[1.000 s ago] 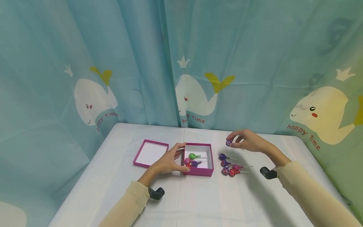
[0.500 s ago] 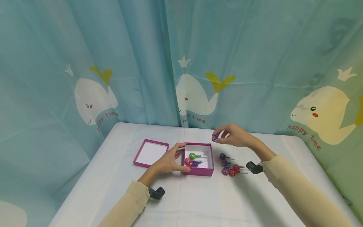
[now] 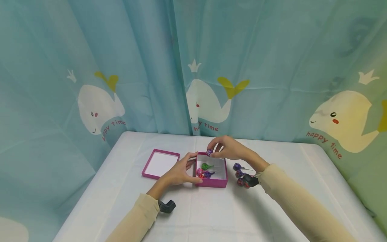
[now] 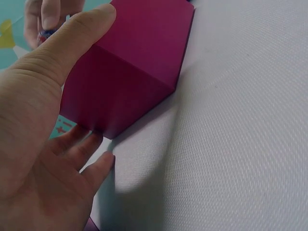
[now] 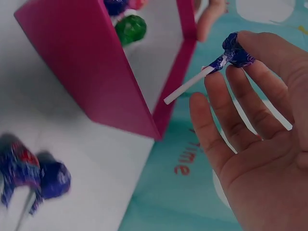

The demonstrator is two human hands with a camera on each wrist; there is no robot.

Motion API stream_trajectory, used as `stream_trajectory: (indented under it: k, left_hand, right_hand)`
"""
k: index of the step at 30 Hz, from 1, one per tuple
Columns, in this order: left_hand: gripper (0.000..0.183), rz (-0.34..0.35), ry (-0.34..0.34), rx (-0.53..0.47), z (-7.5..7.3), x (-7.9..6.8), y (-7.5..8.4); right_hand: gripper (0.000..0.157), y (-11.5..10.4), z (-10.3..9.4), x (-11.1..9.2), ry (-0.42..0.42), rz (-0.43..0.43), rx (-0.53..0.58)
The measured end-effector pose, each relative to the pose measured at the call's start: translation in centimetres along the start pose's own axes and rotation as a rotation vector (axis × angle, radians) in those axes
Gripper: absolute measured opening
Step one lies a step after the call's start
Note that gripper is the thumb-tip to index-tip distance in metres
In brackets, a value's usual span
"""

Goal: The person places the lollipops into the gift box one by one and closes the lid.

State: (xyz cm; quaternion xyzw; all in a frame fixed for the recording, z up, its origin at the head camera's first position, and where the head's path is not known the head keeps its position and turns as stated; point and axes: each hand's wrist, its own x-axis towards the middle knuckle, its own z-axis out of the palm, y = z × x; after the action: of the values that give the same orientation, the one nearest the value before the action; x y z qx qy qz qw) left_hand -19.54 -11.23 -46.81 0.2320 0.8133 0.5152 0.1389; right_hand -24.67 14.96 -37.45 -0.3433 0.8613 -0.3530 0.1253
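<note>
My left hand (image 3: 179,171) grips the left side of an open magenta box (image 3: 213,183) with a white inside. In the left wrist view, the thumb (image 4: 91,24) lies over the box's edge and the other fingers reach round the side. A purple-wrapped lollipop (image 3: 209,153) is pinched by its head in my right hand (image 3: 232,148), above the back of the box. Its white stick (image 5: 187,86) points toward the box in the right wrist view. Inside the box lie a green lollipop (image 3: 205,166), a purple one (image 3: 207,174), a pink one (image 3: 199,171) and a red one.
Left of the box, a magenta-rimmed lid (image 3: 163,163) lies with its white inside up. To the right, several lollipops (image 3: 237,166) lie on the white table, partly covered by the right wrist's black camera (image 3: 251,180). A whale-print curtain (image 3: 272,84) hangs behind.
My right hand has carried the purple lollipop leftward, from above the loose lollipops to over the box's back edge. The left hand and the box have stayed put.
</note>
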Motion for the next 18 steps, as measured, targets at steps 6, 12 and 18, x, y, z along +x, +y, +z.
stream_trajectory:
  k: [6,12,18]
  left_hand:
    - [0.104,-0.003,0.000,-0.006,0.0,0.0,0.0]
    - [0.102,-0.001,0.004,0.002,0.0,-0.1,0.0]
    - [0.102,0.003,0.005,0.007,0.0,0.0,0.0]
  right_hand:
    - [0.019,0.3,1.9,0.8,-0.026,0.039,-0.006]
    - [0.018,0.8,3.4,1.3,-0.041,0.014,-0.035]
    - [0.019,0.8,4.4,1.5,-0.030,-0.049,-0.109]
